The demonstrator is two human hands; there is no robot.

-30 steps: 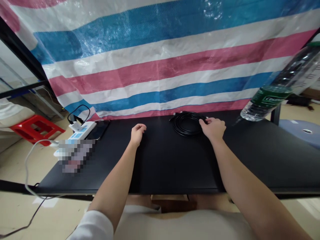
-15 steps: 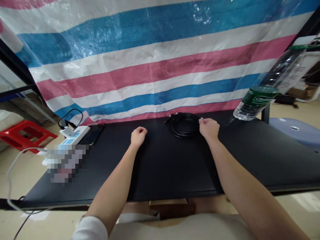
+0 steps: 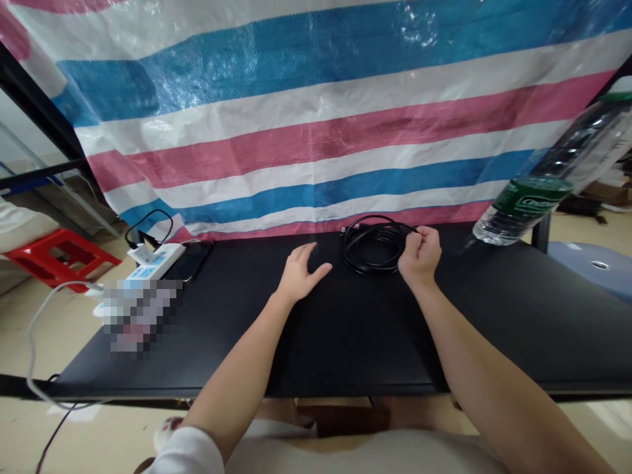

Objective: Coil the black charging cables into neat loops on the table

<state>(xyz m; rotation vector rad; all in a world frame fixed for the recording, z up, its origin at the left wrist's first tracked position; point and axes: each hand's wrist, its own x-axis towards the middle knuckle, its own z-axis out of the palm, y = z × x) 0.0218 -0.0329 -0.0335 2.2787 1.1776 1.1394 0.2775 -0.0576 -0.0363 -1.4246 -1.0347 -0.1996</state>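
Observation:
A black cable [image 3: 373, 264] lies in a round coil near the back of the black table. My right hand [image 3: 420, 257] is closed at the coil's right side, with a strand of the cable running into its fingers. To the left of the coil, my left hand [image 3: 301, 272] hovers above the table with thumb and fingers apart and nothing between them. A light-coloured connector shows at the coil's upper left edge.
A water bottle [image 3: 513, 207] with a green label stands at the back right. On the left lie a white power strip [image 3: 155, 264] with plugs and a dark phone [image 3: 191, 263]. A striped plastic sheet [image 3: 316, 131] hangs along the table's back edge.
My left hand has opened and moved right, closer to the coil. My right hand now grips a strand at the coil's edge, which is slightly lifted. The view has shifted a little.

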